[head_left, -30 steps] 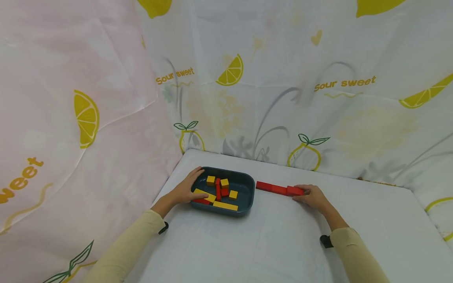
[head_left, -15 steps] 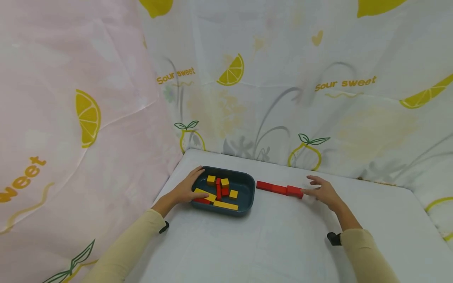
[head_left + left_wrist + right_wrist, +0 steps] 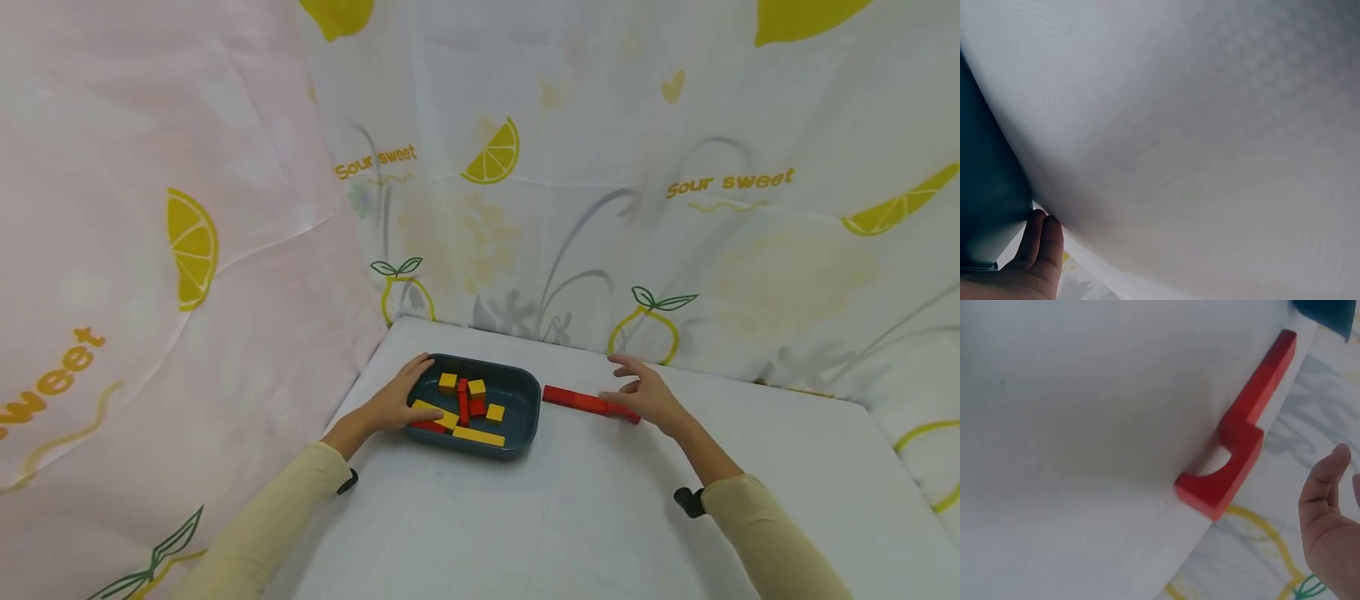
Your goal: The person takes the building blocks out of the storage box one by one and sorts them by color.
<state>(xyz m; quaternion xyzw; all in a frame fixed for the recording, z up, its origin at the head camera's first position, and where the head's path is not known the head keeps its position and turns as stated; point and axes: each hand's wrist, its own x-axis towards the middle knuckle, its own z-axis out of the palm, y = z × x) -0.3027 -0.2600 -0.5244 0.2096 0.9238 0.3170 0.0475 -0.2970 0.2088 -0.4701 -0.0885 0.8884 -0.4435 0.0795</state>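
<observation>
My left hand (image 3: 393,400) holds the left end of a dark blue tray (image 3: 528,417), its thumb over the rim and inside. In the left wrist view its fingertips (image 3: 1052,234) lie along the tray's outer wall. Several red and yellow wooden blocks lie inside, among them a long yellow block (image 3: 477,436). Right of the tray, red blocks (image 3: 573,398) form a straight row, ending in a red arch block (image 3: 1235,475) with a round cutout. My right hand (image 3: 651,398) hovers at the row's right end, fingers spread and loosely bent, holding nothing, partly hiding the arch block.
A white cloth covers the table (image 3: 570,517). Behind it hangs a lemon-printed curtain (image 3: 570,208), with a pinkish curtain (image 3: 262,350) along the left side. The row of blocks begins close beside the tray's right wall.
My right hand has let go of the red arch block, drawn back to the right, then come left over the row's end. The left hand and tray have stayed in place.
</observation>
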